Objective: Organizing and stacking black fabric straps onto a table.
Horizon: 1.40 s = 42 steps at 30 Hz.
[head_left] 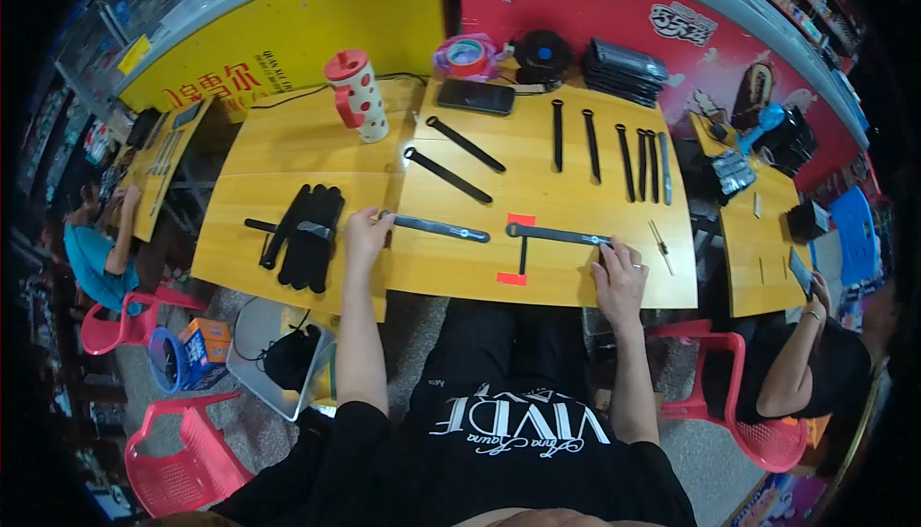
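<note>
My left hand (pixel 367 235) pinches the near end of a flat black strap (pixel 436 228), which reaches rightward over the table. My right hand (pixel 620 280) has its fingertips closed at the right end of another black strap (pixel 556 234) with a small pale label. That strap's looped end lies over a dark line between two red tape marks (pixel 512 279). Two black straps (pixel 449 175) lie slanted beyond my left hand. Several more, such as one strap (pixel 592 146), stand in a row beyond my right hand. A thin pale stick-like piece (pixel 662 247) lies beside my right hand.
Black gloves (pixel 313 237) lie at left. A dotted tumbler (pixel 358 95), a phone (pixel 476 97), a tape roll (pixel 467 57) and stacked black packets (pixel 624 71) line the back. Other people sit at side tables, one left (pixel 101 244), one right (pixel 796 364). Pink chairs (pixel 182 455) stand around.
</note>
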Available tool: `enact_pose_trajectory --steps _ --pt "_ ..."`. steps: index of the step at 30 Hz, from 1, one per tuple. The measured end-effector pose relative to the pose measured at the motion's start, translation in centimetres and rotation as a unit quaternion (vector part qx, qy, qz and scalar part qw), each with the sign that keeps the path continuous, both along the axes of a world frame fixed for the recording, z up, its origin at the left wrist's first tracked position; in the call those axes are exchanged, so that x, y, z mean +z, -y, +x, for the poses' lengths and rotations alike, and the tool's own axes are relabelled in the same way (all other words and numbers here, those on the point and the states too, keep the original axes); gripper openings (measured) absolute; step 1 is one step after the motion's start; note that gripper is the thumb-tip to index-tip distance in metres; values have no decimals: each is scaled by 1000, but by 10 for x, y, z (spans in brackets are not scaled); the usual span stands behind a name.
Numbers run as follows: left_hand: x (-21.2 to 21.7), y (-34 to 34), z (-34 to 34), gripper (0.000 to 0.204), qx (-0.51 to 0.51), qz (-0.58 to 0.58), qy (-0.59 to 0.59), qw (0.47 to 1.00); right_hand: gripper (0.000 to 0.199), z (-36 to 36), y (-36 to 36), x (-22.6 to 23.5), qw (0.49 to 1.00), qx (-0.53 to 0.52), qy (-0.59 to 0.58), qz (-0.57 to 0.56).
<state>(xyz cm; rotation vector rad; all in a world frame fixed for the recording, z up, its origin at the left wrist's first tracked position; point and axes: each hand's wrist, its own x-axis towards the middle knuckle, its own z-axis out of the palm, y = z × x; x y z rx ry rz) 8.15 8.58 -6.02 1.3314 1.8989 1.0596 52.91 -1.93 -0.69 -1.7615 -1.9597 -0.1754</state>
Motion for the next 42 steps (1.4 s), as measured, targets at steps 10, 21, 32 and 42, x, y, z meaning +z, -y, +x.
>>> enact_pose_trajectory --steps 10,21,32,42 --pt "6 10 -3 25 0 35 341 940 53 -107 -12 14 991 128 -11 -37" --pt "173 112 85 15 -230 157 412 867 66 -118 13 41 685 301 -614 -252" --pt "118 89 180 9 -210 33 372 903 5 -2 49 40 628 51 -753 -191" --pt "69 54 204 10 -219 0 301 928 18 22 6 25 803 26 -594 -48"
